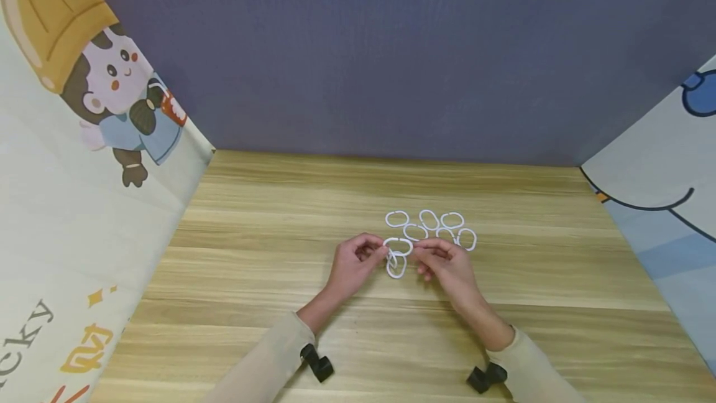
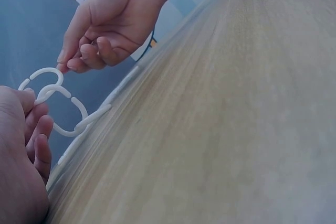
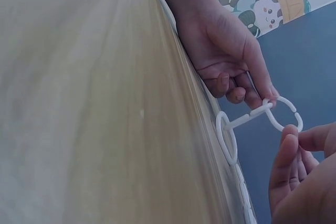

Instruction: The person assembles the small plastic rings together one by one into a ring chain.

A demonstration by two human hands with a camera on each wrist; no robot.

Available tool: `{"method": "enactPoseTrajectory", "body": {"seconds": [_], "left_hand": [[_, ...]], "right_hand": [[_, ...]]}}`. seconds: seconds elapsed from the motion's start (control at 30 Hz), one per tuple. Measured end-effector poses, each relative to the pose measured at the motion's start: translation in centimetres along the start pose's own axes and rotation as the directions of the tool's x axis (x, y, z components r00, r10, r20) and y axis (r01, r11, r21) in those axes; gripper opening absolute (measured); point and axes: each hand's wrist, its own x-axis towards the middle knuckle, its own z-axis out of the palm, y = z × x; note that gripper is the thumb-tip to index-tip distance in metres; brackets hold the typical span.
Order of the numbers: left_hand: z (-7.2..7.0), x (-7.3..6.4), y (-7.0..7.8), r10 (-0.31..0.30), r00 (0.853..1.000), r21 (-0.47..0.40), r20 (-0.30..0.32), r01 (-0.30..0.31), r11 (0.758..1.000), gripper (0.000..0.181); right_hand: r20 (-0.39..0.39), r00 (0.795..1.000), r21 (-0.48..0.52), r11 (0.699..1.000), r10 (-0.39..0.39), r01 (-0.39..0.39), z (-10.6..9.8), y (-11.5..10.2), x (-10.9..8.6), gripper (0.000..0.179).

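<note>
Both hands hold one end each of a white plastic C-shaped chain link (image 3: 275, 123), raised above the table. My left hand (image 1: 352, 263) pinches its left end between thumb and index finger, where a second link (image 3: 244, 118) passes through it. From that second link hangs a third link (image 3: 219, 135), low by the tabletop in the right wrist view. My right hand (image 1: 450, 266) pinches the opposite end of the top link with thumb and index finger, its other fingers loosely curled. A small gap shows in the top link's side.
Several loose white links (image 1: 386, 219) lie on the wood-grain table (image 1: 268, 216) just beyond the hands. A dark blue-grey panel (image 1: 358, 67) stands behind the table. Printed cartoon sheets flank it on the left (image 1: 50, 204) and right (image 1: 643, 173). Black wrist mounts (image 1: 319, 364) sit at the sleeves.
</note>
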Motion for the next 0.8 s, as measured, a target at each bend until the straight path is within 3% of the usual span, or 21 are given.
{"method": "enactPoseTrajectory", "body": {"seconds": [0.3,0.5,0.8], "left_hand": [[0.0,0.1,-0.1,0.011,1.0,0.001,-0.011,-0.011,1.0,0.012],[-0.5,-0.6,0.1,-0.018,1.0,-0.004,0.003,0.018,1.0,0.013],[-1.7,-2.0,0.0,-0.015,1.0,-0.014,0.02,0.015,1.0,0.013]], "right_hand": [[-0.04,0.999,-0.033,0.999,0.001,-0.002,-1.1,0.2,0.1,0.022],[-0.08,0.997,-0.042,0.999,-0.008,0.004,-1.4,0.7,-0.7,0.022],[-0.14,0.99,-0.019,1.0,-0.007,0.004,-1.4,1.8,-2.1,0.023]]}}
